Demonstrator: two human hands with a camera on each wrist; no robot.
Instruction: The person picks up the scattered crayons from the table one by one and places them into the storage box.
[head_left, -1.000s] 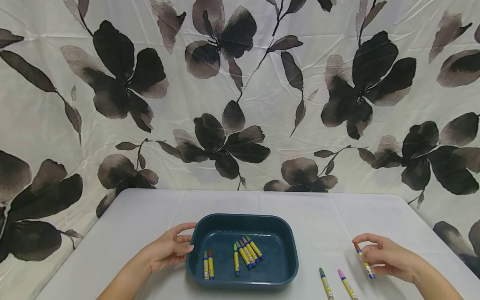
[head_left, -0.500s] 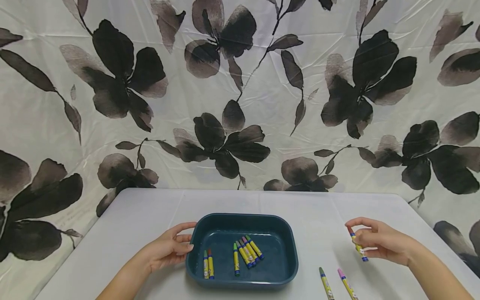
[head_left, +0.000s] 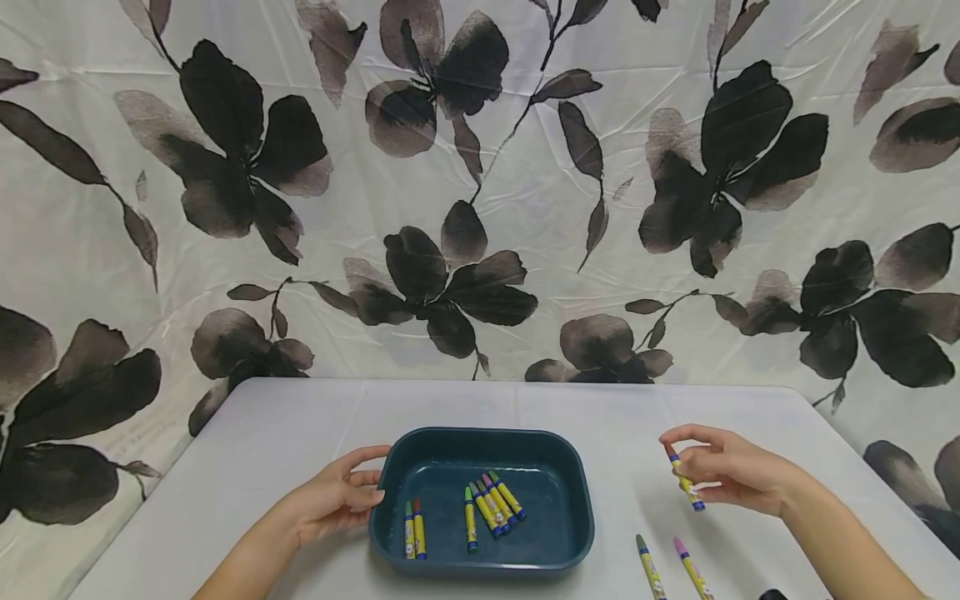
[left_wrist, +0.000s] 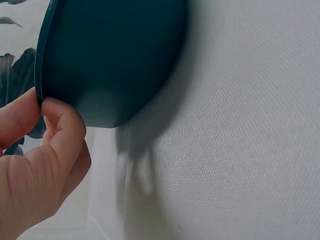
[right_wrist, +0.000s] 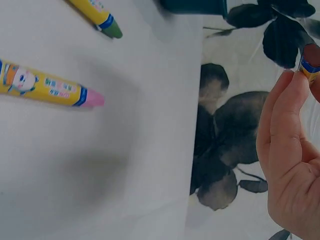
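A dark teal rectangular basin [head_left: 555, 508] stands on the white table with several yellow-wrapped crayons [head_left: 491, 504] lying in it. My left hand [head_left: 330, 504] pinches the basin's left rim between thumb and fingers, as the left wrist view shows on the basin's side [left_wrist: 110, 55]. To the right of the basin, my right hand [head_left: 738, 475] holds a brown-red-tipped crayon [head_left: 691, 490] above the table, tilted with its tip up. Its brownish tip [right_wrist: 312, 56] shows at the edge of the right wrist view. Below that hand, a green crayon [head_left: 649, 567] and a pink crayon [head_left: 693, 568] lie on the table.
The white table [head_left: 450, 404] ends at the back against a hanging cloth [head_left: 480, 183] with dark flowers. A small black object [head_left: 772, 595] shows at the bottom edge, right of the pink crayon.
My right hand has lifted the brown-red-tipped crayon and carried it left, toward the basin. The left hand stays on the rim. A black object has come into view at the bottom.
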